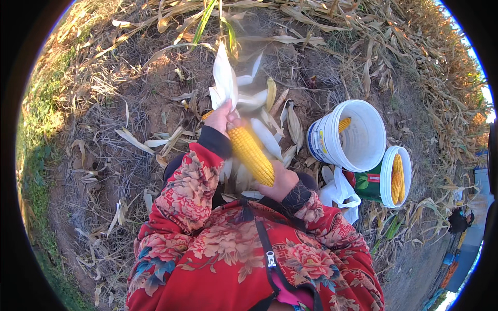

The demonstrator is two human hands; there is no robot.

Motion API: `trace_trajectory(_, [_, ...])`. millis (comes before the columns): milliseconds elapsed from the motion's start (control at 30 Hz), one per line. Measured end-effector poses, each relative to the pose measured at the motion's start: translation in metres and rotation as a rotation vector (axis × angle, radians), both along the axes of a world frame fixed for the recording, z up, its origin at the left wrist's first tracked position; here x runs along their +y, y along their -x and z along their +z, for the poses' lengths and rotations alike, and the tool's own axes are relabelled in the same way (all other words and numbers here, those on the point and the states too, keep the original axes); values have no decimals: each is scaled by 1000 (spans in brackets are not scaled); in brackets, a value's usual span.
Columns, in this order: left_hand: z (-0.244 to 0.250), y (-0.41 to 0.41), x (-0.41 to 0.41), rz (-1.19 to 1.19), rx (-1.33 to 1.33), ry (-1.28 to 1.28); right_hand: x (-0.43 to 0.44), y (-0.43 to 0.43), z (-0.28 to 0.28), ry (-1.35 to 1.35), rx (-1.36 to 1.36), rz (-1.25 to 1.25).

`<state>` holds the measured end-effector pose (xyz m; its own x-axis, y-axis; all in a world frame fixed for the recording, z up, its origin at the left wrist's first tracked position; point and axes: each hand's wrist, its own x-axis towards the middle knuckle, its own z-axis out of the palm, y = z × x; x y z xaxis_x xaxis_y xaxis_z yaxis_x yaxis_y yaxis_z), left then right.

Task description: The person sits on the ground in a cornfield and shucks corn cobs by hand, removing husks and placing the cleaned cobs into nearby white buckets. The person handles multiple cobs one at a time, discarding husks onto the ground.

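Observation:
A bare yellow ear of corn (251, 156) lies slantwise between my hands. Around its lower right end, my right hand (278, 180) is closed. My left hand (221, 118) grips the pale husk (224, 77) at the ear's upper end, where the leaves are peeled back and point away from me. Part of another yellow cob (207, 115) shows just beside my left hand. Loose white husk leaves (266, 138) lie on the ground beyond and beneath the ear.
To the right, a white plastic bucket (363, 136) holds a cob, and a smaller green-and-white bucket (396, 177) holds corn ears. A white plastic bag (341, 194) lies beside them. Dry corn stalks and leaves (389, 42) cover the ground ahead. A person (460, 221) is far off at right.

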<state>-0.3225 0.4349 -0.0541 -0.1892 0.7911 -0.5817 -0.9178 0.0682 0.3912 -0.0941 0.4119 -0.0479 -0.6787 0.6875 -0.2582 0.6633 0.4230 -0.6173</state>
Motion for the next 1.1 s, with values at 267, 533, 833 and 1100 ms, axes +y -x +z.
trace_trajectory(267, [19, -4, -17, -289, 98, -133, 19, -26, 28, -136, -117, 129])
trace_trajectory(533, [1, -3, -9, 93, 73, -8, -4, -14, 8, 102, -28, 21])
trace_trajectory(833, [31, 8, 11, 497, -30, -277, -32, 24, -12, 1078, 607, -234])
trace_trajectory(1100, [10, 105, -43, 592, 65, -271, 34, -30, 5, 968, 773, -587])
